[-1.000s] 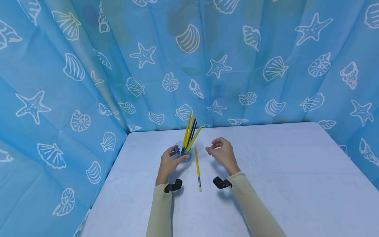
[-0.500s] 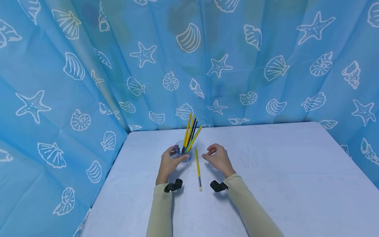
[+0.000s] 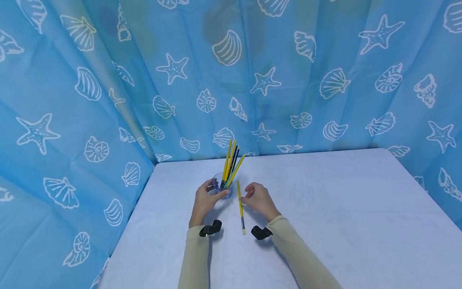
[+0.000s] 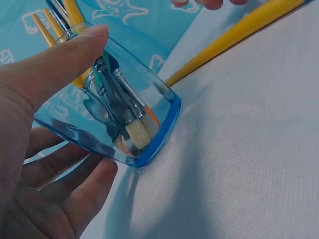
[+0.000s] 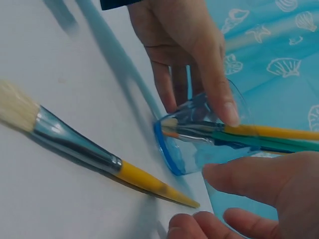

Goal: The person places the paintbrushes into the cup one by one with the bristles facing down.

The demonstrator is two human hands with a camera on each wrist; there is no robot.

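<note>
My left hand (image 3: 203,202) grips a clear blue plastic cup (image 4: 172,114), thumb on one side and fingers round the other. Several paintbrushes (image 3: 227,164) with yellow, dark and teal handles stand in it, bristles down. In the left wrist view the cup looks tilted and its base shows. A flat paintbrush (image 3: 241,210) with a yellow handle and pale bristles lies on the table between my hands, bristles toward me. My right hand (image 3: 260,202) is beside its handle. In the right wrist view thumb and fingers stand apart near the handle's tip, with nothing held.
A white cloth covers the table (image 3: 343,208). Blue curtains (image 3: 288,80) printed with white shells and starfish hang behind it and along the left side. A black wrist camera (image 3: 211,228) is on my left wrist, another black camera (image 3: 261,233) on my right.
My right hand has moved left and toward me, down to the handle of the lying paintbrush. The left hand with the cup has stayed in place.
</note>
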